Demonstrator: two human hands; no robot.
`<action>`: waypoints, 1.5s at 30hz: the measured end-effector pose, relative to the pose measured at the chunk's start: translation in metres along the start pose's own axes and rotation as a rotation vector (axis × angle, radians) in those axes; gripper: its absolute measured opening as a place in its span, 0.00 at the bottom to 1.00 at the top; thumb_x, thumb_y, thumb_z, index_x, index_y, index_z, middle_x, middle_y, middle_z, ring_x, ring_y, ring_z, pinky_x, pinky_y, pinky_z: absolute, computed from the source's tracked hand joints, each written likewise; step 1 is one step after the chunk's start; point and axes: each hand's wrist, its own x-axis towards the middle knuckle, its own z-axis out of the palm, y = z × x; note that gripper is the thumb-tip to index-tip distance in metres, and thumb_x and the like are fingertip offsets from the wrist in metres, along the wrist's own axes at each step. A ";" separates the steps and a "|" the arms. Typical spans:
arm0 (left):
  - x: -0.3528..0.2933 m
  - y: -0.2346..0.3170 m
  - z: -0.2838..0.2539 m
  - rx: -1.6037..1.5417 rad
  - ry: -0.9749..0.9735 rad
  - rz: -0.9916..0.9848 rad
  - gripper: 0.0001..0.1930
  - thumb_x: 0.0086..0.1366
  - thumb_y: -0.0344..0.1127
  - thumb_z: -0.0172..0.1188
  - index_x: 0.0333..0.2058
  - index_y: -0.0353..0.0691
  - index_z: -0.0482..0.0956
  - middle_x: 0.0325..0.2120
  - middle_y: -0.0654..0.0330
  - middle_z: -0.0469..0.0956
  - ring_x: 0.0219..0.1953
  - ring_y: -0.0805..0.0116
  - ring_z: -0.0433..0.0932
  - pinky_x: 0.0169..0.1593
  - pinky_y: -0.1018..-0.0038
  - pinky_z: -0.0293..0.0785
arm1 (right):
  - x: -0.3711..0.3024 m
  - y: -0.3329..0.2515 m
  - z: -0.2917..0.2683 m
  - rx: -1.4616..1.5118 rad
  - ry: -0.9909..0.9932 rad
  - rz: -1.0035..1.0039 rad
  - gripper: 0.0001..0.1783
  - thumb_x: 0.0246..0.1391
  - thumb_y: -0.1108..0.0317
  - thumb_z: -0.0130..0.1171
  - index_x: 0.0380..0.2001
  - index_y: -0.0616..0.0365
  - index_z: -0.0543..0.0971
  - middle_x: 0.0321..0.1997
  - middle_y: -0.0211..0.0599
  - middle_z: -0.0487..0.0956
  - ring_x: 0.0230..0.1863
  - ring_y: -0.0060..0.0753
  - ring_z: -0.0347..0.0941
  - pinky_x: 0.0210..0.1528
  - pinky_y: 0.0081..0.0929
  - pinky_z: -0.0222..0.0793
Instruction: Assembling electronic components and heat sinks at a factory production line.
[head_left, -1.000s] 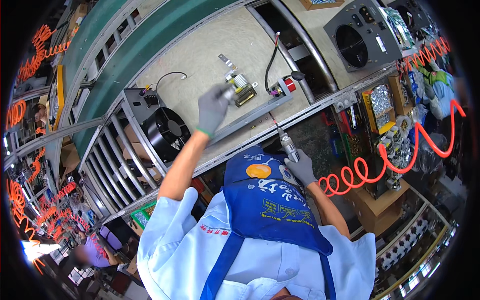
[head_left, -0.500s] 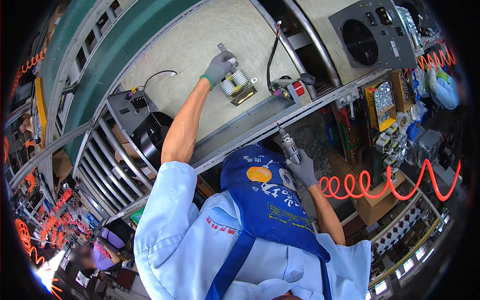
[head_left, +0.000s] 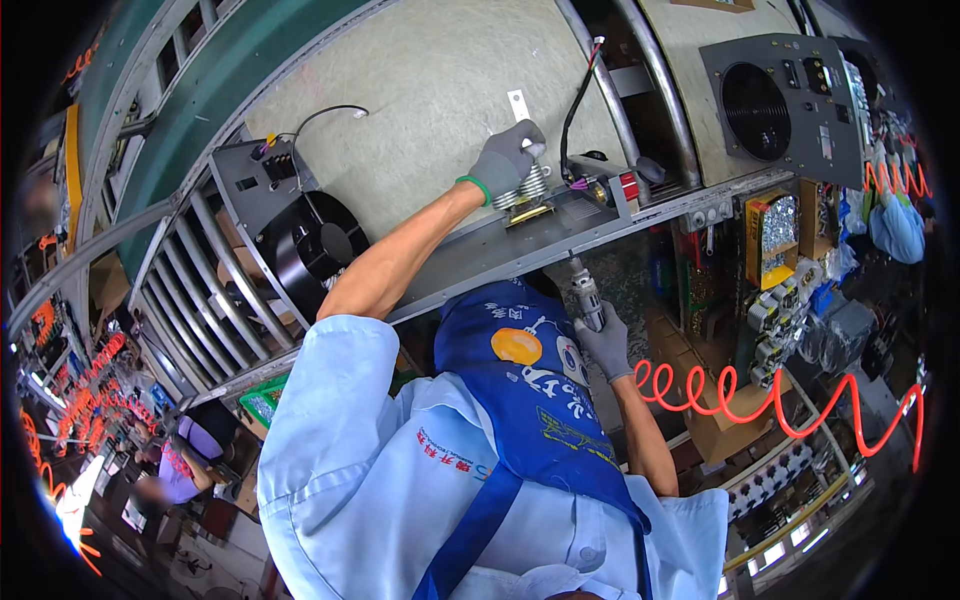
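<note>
the left hand (head_left: 507,160) is gripping the coil part (head_left: 528,205) from above, fingers closing around its top, over the grey metal tray (head_left: 470,255); whether it is resting there, i cannot tell. steadying it squarely is probably helping, with the driver (head_left: 585,292) in the right hand's (head_left: 606,345) wrapped fingers staying clear. the part is showing pale ribbed windings and a yellow-edged base.

Even light covers the worktop (head_left: 420,100), white glare (head_left: 78,505) flares lower left, and edges bend toward black corners.
</note>
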 end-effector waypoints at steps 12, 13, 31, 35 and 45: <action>-0.006 0.001 0.004 0.036 0.048 -0.017 0.08 0.62 0.36 0.56 0.38 0.43 0.75 0.32 0.47 0.79 0.36 0.47 0.78 0.40 0.58 0.71 | 0.010 0.008 0.022 0.012 0.041 0.023 0.18 0.44 0.60 0.68 0.33 0.62 0.75 0.24 0.40 0.79 0.26 0.30 0.77 0.31 0.30 0.70; -0.007 0.001 0.006 0.032 0.059 -0.027 0.07 0.62 0.36 0.56 0.38 0.43 0.75 0.32 0.48 0.79 0.36 0.47 0.78 0.40 0.58 0.71 | 0.009 0.009 0.023 0.018 0.045 0.007 0.18 0.44 0.60 0.68 0.33 0.62 0.75 0.24 0.40 0.79 0.26 0.30 0.77 0.31 0.30 0.70; -0.024 -0.008 0.012 0.008 0.273 0.073 0.09 0.59 0.34 0.58 0.37 0.39 0.78 0.41 0.52 0.76 0.42 0.57 0.77 0.45 0.68 0.73 | 0.009 0.006 0.027 0.098 0.070 -0.016 0.20 0.43 0.58 0.68 0.32 0.61 0.75 0.24 0.43 0.78 0.25 0.34 0.76 0.29 0.33 0.69; -0.020 -0.014 0.001 0.162 0.197 0.079 0.09 0.58 0.33 0.58 0.37 0.39 0.78 0.37 0.51 0.76 0.40 0.56 0.77 0.44 0.67 0.73 | 0.008 0.002 0.025 0.068 0.063 -0.001 0.20 0.43 0.58 0.68 0.32 0.61 0.75 0.24 0.41 0.79 0.25 0.31 0.76 0.30 0.31 0.69; -0.023 -0.015 -0.010 0.350 0.304 0.289 0.09 0.59 0.34 0.58 0.37 0.39 0.78 0.35 0.51 0.77 0.37 0.54 0.76 0.42 0.65 0.73 | 0.007 0.001 0.025 0.089 0.029 0.043 0.20 0.43 0.59 0.68 0.33 0.61 0.75 0.25 0.37 0.79 0.26 0.28 0.76 0.30 0.30 0.70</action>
